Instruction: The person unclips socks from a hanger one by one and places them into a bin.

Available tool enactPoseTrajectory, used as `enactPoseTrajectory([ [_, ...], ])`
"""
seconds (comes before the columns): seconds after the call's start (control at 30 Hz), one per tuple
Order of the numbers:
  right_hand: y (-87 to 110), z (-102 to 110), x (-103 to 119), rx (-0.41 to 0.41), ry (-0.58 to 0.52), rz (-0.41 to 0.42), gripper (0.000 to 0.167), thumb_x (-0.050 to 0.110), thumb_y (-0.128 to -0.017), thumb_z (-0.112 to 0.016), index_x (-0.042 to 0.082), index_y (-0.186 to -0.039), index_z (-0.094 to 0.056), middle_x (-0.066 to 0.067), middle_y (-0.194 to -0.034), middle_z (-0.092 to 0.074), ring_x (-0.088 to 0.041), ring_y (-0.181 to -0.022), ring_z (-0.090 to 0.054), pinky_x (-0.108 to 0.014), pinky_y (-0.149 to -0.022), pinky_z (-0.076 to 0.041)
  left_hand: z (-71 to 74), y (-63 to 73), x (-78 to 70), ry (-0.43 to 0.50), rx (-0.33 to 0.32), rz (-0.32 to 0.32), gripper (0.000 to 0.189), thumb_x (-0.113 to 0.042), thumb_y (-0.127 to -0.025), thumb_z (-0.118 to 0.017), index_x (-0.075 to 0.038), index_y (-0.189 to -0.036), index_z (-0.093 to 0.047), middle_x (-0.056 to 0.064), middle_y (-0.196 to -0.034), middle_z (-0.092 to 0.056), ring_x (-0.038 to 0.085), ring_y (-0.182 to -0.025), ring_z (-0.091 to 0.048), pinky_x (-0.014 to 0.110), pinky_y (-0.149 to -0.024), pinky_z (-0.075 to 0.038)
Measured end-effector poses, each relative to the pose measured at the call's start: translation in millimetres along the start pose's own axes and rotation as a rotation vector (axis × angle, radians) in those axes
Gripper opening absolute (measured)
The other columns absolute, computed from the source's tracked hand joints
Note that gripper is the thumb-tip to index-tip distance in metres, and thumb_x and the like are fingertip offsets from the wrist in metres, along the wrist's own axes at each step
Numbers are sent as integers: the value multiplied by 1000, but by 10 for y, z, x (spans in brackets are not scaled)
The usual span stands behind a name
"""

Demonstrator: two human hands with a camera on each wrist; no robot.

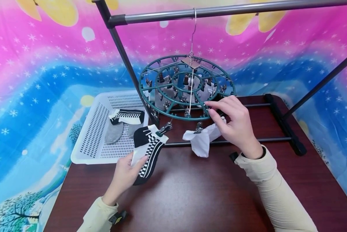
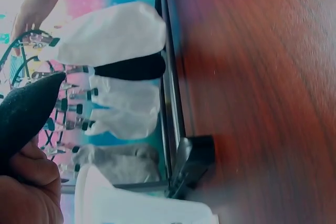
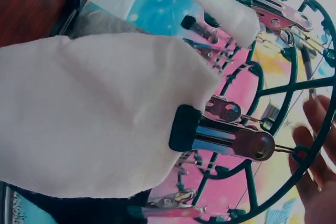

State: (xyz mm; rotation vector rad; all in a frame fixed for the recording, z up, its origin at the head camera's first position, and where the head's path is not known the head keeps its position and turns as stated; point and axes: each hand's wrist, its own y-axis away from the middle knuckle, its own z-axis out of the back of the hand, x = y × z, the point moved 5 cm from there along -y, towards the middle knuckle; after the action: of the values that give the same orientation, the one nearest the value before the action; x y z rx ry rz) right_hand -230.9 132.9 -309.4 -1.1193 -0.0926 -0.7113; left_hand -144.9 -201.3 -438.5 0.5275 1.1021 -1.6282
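Sock [image 1: 151,146] seems clipped; left hand [image 1: 126,172] pinches it, right hand [image 1: 235,120] at hanger [image 1: 173,115] (fingers' grip unclear). Next: likely release.

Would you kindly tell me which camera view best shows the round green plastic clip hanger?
The head view: there the hanger shows nearly whole, with the right hand overlapping its edge. The right wrist view shows part of its ring and metal clips up close; the left wrist view, only small fragments.
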Motion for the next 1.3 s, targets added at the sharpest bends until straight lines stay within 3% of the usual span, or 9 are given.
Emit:
enactPoseTrajectory([
  [0.23, 44, -97, 393, -287, -94, 233, 31, 30, -100, -68, 1, -102, -80, -15, -85, -68, -35, -81, -56, -39, -79, -44, 110, -15, 14, -44, -22, -11, 18, -4, -90, -78, 0, -107, -75, 10, -92, -79, 3, -77, -66, 15, -65, -52],
  [0.33, 104, -225, 573, -226, -126, 340, 30, 26, -101, -66, -1, -97, -79, -12, -80, -69, -27, -71, -59, -36, -67, -48, 156, -30, 15, -67, -28, -16, 19, -4, -89, -78, 1, -107, -75, 11, -93, -79, 4, -78, -66, 15, -65, -52],
  [0.4, 144, -353, 663, -91, -155, 348, 31, 26, -103, -62, -1, -99, -77, -7, -78, -69, -19, -67, -61, -32, -61, -50, 187, -40, 20, -81, -33, -20, 19, -4, -89, -78, 2, -107, -75, 12, -94, -79, 4, -79, -67, 14, -66, -52],
  [0.47, 181, -520, 710, 93, -173, 280, 32, 29, -105, -59, 2, -107, -75, -3, -82, -70, -11, -69, -64, -26, -61, -52, 216, -45, 26, -93, -40, -24, 20, -3, -90, -78, 1, -108, -75, 12, -94, -79, 4, -79, -66, 14, -65, -51],
  [0.6, 240, -896, 666, 436, -259, -41, 34, 30, -105, -61, 7, -130, -65, 2, -93, -74, -1, -77, -68, -21, -70, -58, 269, -47, 50, -107, -49, -19, 20, -4, -90, -78, 0, -110, -75, 11, -96, -79, 3, -79, -66, 14, -65, -51],
  [0.7, 246, -1113, 561, 561, -388, -310, 47, 25, -104, -64, 10, -147, -51, -1, -101, -76, -4, -77, -72, -25, -72, -61, 295, -49, 71, -107, -42, -11, 21, -5, -92, -77, 0, -112, -75, 11, -98, -79, 4, -81, -66, 13, -67, -51],
  [0.9, 148, -1348, 424, 578, -653, -553, 58, 21, -107, -59, 12, -159, -35, -14, -104, -69, -34, -76, -73, -37, -66, -63, 316, -49, 90, -118, -36, 6, 21, -6, -93, -76, -1, -113, -74, 11, -98, -79, 4, -82, -66, 13, -67, -50],
  [1.07, 51, -1507, 421, 569, -708, -630, 52, 30, -108, -56, 7, -153, -42, -12, -96, -68, -34, -68, -69, -43, -60, -60, 346, -58, 93, -107, -38, 8, 21, -5, -93, -76, 0, -113, -75, 12, -100, -79, 3, -83, -67, 12, -69, -51],
  [1.3, 11, -1585, 443, 524, -595, -604, 33, 49, -107, -52, 18, -107, -62, -8, -70, -62, -26, -55, -62, -41, -56, -53, 348, -49, 104, -87, -40, 21, 18, -5, -93, -76, 0, -110, -75, 11, -96, -78, 3, -80, -66, 13, -67, -51],
])
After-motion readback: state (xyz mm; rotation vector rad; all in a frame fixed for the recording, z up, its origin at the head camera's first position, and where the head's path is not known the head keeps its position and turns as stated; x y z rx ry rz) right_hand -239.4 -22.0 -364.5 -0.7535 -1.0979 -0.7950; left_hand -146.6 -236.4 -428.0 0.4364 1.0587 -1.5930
